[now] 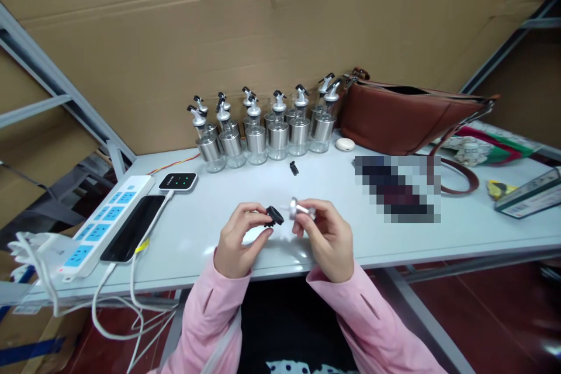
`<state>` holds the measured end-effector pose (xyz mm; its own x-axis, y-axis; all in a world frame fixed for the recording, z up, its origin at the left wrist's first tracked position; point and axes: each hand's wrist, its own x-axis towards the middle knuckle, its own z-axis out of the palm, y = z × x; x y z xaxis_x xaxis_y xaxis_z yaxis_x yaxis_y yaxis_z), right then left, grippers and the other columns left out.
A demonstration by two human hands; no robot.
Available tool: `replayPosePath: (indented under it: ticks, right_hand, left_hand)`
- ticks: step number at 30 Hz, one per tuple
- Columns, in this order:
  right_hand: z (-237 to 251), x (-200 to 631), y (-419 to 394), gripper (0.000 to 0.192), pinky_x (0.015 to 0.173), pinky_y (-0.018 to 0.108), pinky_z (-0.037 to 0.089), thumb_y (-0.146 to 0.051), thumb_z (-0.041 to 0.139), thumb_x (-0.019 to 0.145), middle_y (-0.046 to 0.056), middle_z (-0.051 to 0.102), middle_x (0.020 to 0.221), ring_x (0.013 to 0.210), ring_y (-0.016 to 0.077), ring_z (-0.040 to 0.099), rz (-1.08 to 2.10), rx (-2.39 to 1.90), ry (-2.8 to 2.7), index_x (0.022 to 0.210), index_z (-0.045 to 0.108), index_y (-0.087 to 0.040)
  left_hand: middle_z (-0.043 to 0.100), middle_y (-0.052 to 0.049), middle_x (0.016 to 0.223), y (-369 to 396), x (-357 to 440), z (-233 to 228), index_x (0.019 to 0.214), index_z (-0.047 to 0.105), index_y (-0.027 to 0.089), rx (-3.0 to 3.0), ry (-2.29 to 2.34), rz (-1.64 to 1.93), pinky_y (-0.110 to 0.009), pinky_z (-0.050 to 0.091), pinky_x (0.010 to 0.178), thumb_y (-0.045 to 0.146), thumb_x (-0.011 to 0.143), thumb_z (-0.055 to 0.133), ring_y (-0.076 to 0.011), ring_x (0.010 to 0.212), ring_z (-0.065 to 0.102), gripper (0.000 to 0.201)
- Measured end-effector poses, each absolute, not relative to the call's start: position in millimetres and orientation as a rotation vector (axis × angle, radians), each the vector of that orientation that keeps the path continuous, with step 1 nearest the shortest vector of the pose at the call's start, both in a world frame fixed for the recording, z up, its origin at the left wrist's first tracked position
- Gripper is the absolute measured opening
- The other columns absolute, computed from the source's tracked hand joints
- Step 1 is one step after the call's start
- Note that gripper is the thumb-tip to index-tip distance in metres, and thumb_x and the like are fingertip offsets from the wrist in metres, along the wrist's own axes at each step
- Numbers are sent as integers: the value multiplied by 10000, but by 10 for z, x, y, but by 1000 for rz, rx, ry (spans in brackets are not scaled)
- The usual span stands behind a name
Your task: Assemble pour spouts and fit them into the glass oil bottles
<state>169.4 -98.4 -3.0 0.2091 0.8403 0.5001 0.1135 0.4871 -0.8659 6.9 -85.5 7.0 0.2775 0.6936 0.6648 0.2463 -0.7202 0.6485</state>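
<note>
Near the front middle of the table, my left hand [242, 238] pinches a black ribbed stopper [274, 215] between thumb and fingers. My right hand [328, 238] is closed on a silver pourer spout [298, 210], its flanged end turned toward the stopper. A small gap separates the two parts. On the table beyond my hands lies a small black flip cap [294, 168]. Several glass oil bottles [277, 137] with steel sleeves and silver, black-capped pourers stand in rows against the cardboard.
A white power strip [87, 216], a black phone [134, 228] and a small black-faced device [179, 182] with cables lie left. A brown bag [394, 114], its strap, a white oval case [345, 144] and a green box [530, 194] are right. Cardboard [219, 29] walls the back.
</note>
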Motion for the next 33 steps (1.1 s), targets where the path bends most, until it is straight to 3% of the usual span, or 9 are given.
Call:
replayPosePath:
  ticks: [8, 22, 33]
  right_hand:
    - [-11, 1718, -1007, 147, 605, 259, 459, -215, 410, 913, -15, 544, 686, 613, 104, 554, 649, -910, -1483, 971, 544, -198]
    - [-8, 1704, -969, 180, 657, 267, 442, -269, 344, 929, 0, 538, 717, 672, 128, 544, 777, -994, -1528, 948, 506, -192]
    - [-17, 1675, -973, 219, 659, 254, 433, -301, 322, 941, -2, 521, 709, 672, 129, 532, 763, -912, -1520, 917, 514, -198]
  left_hand:
    - [566, -64, 1004, -903, 26, 78, 1016, 617, 190, 2103, 816, 1446, -236, 543, 717, 35, 820, 529, -139, 909, 589, 264]
    - [610, -65, 900, -851, 46, 122, 914, 643, 177, 2273, 826, 1444, -252, 539, 708, 88, 835, 540, -143, 830, 624, 158]
    - [635, -55, 879, -846, 26, 127, 907, 644, 195, 2256, 719, 1510, -193, 531, 692, 99, 830, 556, -127, 795, 642, 151]
